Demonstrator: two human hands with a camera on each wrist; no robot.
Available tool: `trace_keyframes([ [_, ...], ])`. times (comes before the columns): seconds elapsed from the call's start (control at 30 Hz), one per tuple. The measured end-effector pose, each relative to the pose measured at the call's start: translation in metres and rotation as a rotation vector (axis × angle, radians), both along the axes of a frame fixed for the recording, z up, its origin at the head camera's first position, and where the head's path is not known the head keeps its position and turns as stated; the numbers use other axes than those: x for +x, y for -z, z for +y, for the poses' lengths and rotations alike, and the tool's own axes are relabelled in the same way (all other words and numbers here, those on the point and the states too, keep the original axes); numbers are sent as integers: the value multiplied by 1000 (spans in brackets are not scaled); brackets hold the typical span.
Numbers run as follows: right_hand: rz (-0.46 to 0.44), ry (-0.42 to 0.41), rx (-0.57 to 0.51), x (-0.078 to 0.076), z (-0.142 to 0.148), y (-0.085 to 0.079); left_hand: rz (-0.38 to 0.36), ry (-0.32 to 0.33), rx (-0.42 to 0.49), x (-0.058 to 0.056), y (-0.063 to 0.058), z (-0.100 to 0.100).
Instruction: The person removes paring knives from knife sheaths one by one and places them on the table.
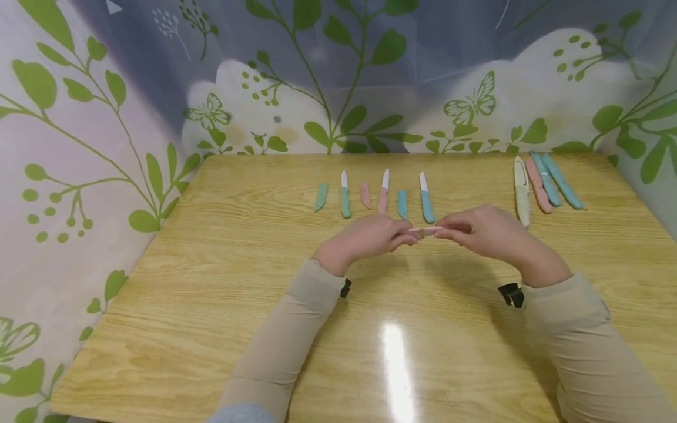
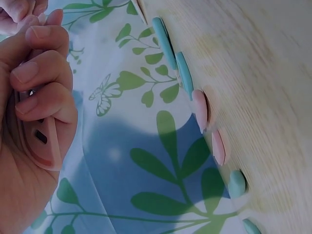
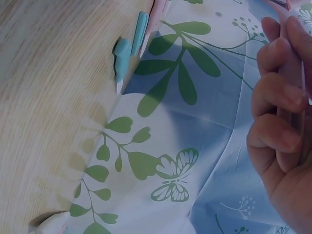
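Observation:
Above the middle of the table, my left hand [image 1: 367, 236] grips a pink knife sheath [image 2: 52, 146] with a slot near its end. My right hand [image 1: 489, 232] holds the pink handle of a paring knife [image 3: 291, 70], its fingers wrapped along it. The hands face each other, and a short pale stretch shows between their fingertips; how far the blade sits in the sheath cannot be told. Behind them lie a green sheath [image 1: 320, 197], green knife [image 1: 345, 197], pink sheath [image 1: 365, 195], pink knife [image 1: 383, 194], blue sheath [image 1: 402, 204] and blue knife [image 1: 426, 200].
At the back right several knives lie together: a cream one [image 1: 521, 194] in its sheath, a pink one [image 1: 538, 185] and two blue ones, the outer blue knife [image 1: 563, 182] slanted. A patterned curtain [image 1: 338, 94] borders the wooden table [image 1: 211, 305] behind and at the sides.

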State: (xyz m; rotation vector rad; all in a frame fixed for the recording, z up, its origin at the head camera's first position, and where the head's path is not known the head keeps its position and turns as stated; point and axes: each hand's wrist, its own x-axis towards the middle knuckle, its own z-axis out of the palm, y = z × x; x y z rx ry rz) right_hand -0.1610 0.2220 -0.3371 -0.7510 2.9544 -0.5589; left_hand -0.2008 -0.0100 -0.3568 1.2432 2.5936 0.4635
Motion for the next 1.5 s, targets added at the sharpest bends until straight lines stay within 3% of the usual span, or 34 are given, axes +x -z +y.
trace_keyframes([
  [1.5, -33, 24, -4, 0, 9, -3, 25, 4, -10, -3, -1, -4],
])
